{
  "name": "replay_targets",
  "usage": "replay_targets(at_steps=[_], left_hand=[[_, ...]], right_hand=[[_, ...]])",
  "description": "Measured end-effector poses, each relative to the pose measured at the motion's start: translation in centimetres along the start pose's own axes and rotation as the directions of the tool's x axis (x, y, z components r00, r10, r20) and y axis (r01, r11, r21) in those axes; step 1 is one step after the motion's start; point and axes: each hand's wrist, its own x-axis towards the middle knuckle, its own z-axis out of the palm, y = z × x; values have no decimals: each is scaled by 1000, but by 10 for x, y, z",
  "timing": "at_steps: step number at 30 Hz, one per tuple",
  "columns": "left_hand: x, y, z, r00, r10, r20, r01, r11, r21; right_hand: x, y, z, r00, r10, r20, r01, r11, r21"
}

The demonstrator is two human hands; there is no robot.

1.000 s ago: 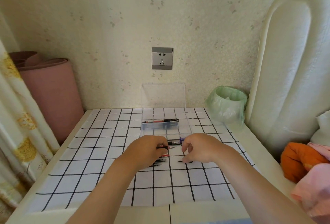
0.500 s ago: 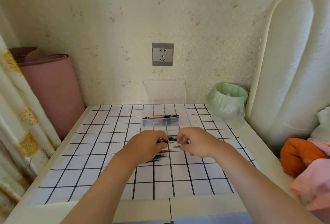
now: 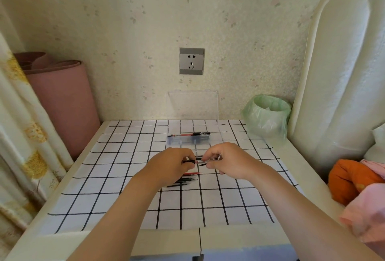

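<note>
My left hand (image 3: 169,166) and my right hand (image 3: 229,159) meet above the checked cloth (image 3: 125,177). Between them is a pen (image 3: 198,161): the left fingers pinch its black end, the right fingers pinch a thin clear piece at its other end. Several loose pen refills (image 3: 185,179), black ones and a red one, lie on the cloth just below the hands. Behind the hands stands an open clear plastic box (image 3: 188,142) with a red and black pen (image 3: 189,134) lying across it.
The box's clear lid (image 3: 192,106) leans against the wall under a grey socket (image 3: 191,61). A bin with a green bag (image 3: 266,117) stands at the back right. A pink roll (image 3: 60,102) and a curtain are left; orange and pink clothes (image 3: 354,183) lie right.
My right hand rose off the cloth with a thin piece and came in toward the left hand. The hands now meet at the pen, a little farther from me.
</note>
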Motion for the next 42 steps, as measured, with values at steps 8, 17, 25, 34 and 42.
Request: replay_targets(at_steps=[8,17,25,34,42], left_hand=[[1,2,2,1000,15,22,-13,997,-73],[4,5,8,999,-3,41,6,999,-53],[4,6,7,993,80,89,-81,997,3],[11,14,23,985,98,144,-106,993,47],[22,-6,17,901,187,-392,-153,981,117]], right_hand=[[-1,-6,2,999,-40,14,39,995,87],[-2,-4,5,1000,-24,14,25,998,-63],[-5,-1,15,998,-7,64,5,1000,26],[-7,-1,14,989,41,143,-11,978,-206],[10,8,-17,945,106,-309,-193,945,-266]])
